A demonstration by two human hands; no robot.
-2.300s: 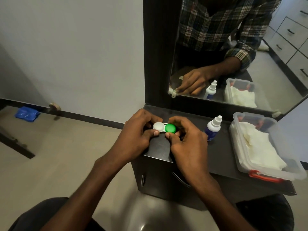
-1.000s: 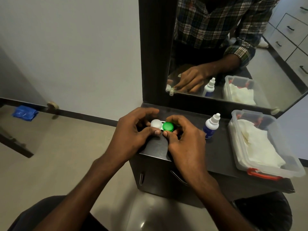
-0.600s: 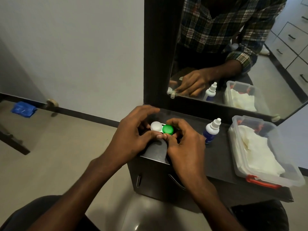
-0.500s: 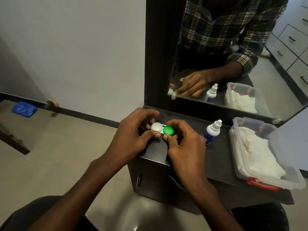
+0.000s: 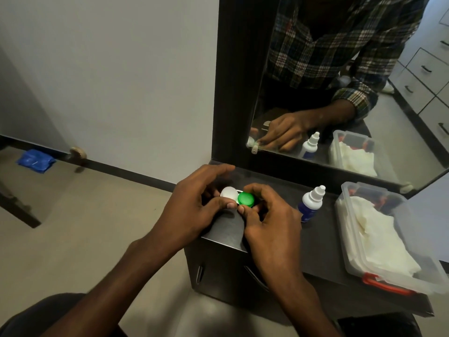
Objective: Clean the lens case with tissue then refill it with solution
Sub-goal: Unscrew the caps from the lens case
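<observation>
Desk (image 5: 323, 242): lens case (image 5: 237, 196) at left corner, solution bottle (image 5: 311, 203) right of it, tissue box (image 5: 379, 237) rightmost, mirror (image 5: 352, 81) behind.

The lens case (image 5: 237, 196) has one white cap (image 5: 228, 192) and one green cap (image 5: 246, 198). The solution bottle (image 5: 311, 204) is white above, blue below. The counter (image 5: 320, 244) is black; the tissue (image 5: 379, 237) white; the box latch (image 5: 386, 285) red.

We can't read a single word here, and the blue label on the solution bottle (image 5: 309, 208) is blurred.
</observation>
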